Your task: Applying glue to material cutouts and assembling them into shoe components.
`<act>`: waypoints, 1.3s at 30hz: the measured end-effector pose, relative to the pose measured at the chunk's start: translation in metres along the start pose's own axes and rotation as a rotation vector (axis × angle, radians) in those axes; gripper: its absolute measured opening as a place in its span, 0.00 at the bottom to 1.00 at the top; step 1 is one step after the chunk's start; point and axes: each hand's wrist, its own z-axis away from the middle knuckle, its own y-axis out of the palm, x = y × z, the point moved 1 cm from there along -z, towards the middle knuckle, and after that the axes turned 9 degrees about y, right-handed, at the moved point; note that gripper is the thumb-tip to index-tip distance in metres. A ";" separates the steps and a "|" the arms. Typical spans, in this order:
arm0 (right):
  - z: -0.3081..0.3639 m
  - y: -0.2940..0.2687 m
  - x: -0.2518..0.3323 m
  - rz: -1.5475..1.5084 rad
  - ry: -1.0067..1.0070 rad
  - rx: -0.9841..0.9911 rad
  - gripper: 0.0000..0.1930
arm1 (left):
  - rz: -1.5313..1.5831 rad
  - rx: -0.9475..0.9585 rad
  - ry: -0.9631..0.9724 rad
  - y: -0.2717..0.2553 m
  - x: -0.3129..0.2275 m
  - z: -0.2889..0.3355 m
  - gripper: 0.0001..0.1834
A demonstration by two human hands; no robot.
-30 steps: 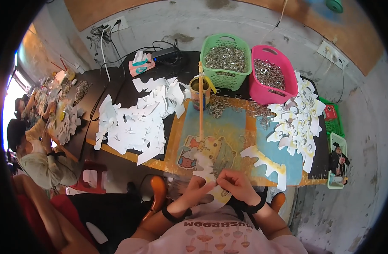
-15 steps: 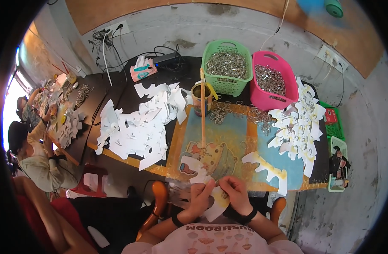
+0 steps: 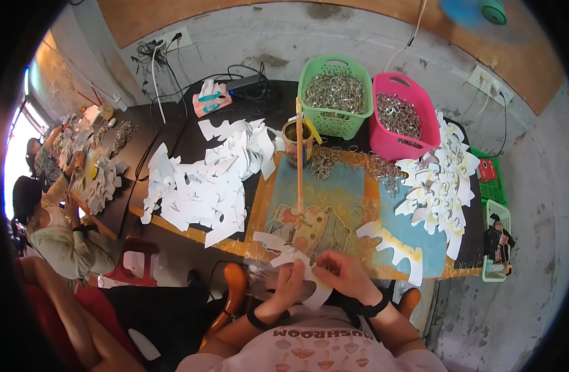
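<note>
In my left hand [image 3: 289, 286], closed with thumb and fingers together, is a scalloped white cut-out piece [image 3: 322, 295] with yellowish stains along it. Its upper end reaches past my fingers over the table's front edge. My right hand [image 3: 348, 274] pinches the edge of the same piece; whether a metal ring is between those fingertips is hidden. A similar stained cut-out [image 3: 396, 251] lies on the table to the right of my hands. Beyond them stands an open can [image 3: 295, 149] with a long wooden stick [image 3: 299, 180] in it.
A green basket [image 3: 335, 126] and a pink basket [image 3: 408, 149], both full of metal rings, stand at the back. Loose rings [image 3: 325, 162] lie before them. White cut-outs [image 3: 204, 195] are heaped left, stained ones [image 3: 443, 186] right. Co-workers [image 3: 64, 248] sit at far left.
My right hand has shifted slightly up and across the piece. The cut-out's upper end has swung left and lower, and my left hand has turned a little.
</note>
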 end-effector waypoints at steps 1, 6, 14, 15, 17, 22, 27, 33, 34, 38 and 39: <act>-0.001 0.001 -0.001 0.012 0.026 0.017 0.11 | 0.000 -0.001 0.004 0.000 0.005 0.000 0.18; -0.002 -0.001 -0.004 -0.217 -0.022 -0.053 0.13 | 0.022 0.214 0.004 -0.001 -0.012 -0.008 0.18; -0.002 -0.007 0.003 -0.035 0.076 0.045 0.05 | -0.105 0.246 0.121 -0.010 0.001 -0.006 0.20; -0.002 -0.006 0.002 -0.086 0.047 0.045 0.07 | -0.046 0.238 0.095 -0.009 0.000 -0.004 0.20; 0.000 -0.005 0.001 -0.138 0.018 0.048 0.08 | -0.014 0.226 0.052 -0.006 -0.004 -0.003 0.20; 0.001 -0.006 -0.003 -0.102 -0.020 0.094 0.08 | -0.765 0.011 0.902 -0.002 -0.001 -0.008 0.18; 0.007 -0.001 0.000 -0.252 -0.007 0.139 0.07 | 0.314 0.139 -0.107 -0.003 -0.007 -0.001 0.09; 0.003 0.008 -0.017 -0.562 -0.024 0.175 0.07 | 0.619 0.120 -0.334 -0.001 -0.019 0.000 0.08; 0.002 0.007 -0.017 -0.534 -0.002 0.169 0.07 | 0.619 0.120 -0.334 -0.003 -0.019 -0.002 0.08; 0.001 0.004 -0.009 -0.408 0.046 0.079 0.06 | -0.286 0.225 0.294 -0.003 -0.020 -0.007 0.09; 0.002 0.003 -0.009 -0.291 0.049 0.066 0.04 | 0.286 0.159 -0.126 -0.001 -0.016 -0.005 0.07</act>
